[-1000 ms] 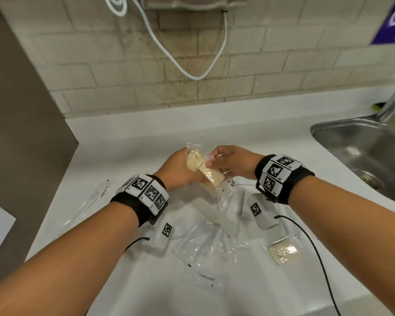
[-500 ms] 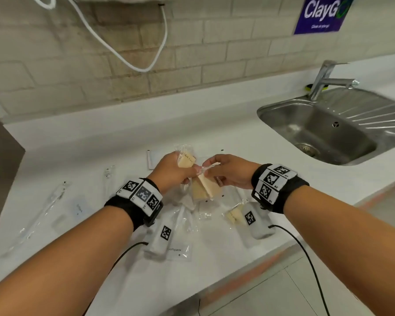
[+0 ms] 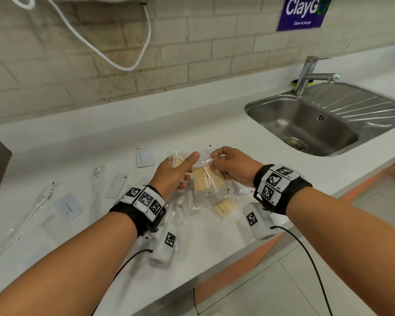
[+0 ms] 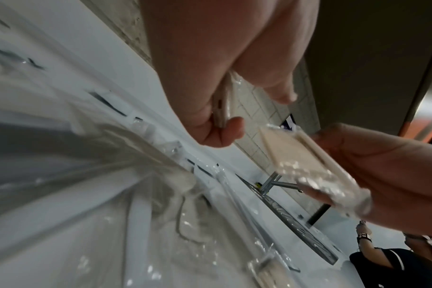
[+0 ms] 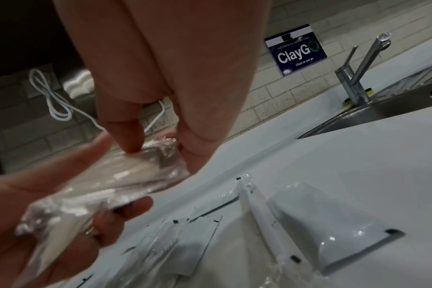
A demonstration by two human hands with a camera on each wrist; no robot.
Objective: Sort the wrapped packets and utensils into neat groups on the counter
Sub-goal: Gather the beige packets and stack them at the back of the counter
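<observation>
Both hands hold a small bunch of clear-wrapped beige packets [image 3: 201, 184] just above the white counter [image 3: 214, 133]. My left hand [image 3: 187, 169] grips one thin packet [image 4: 222, 105] between thumb and fingers. My right hand [image 3: 219, 166] pinches the clear wrap of the others [image 5: 158, 155] from the right. One more beige packet [image 3: 226, 207] lies on the counter under my right wrist. Flat white sachets [image 3: 145, 157] and long wrapped utensils [image 3: 97, 190] lie to the left. The pile of wrappers under my hands is partly hidden.
A steel sink [image 3: 317, 128] with a tap [image 3: 306, 74] is set into the counter at the right. The counter's front edge [image 3: 214, 270] runs close below my wrists. Another sachet [image 3: 67, 207] and a wrapped utensil [image 3: 30, 215] lie far left. A white cable [image 3: 123, 65] hangs on the brick wall.
The head view has swung right, bringing the sink into sight. Both hands still hold the beige packets, and my left thumb has come up over the top of the wrap.
</observation>
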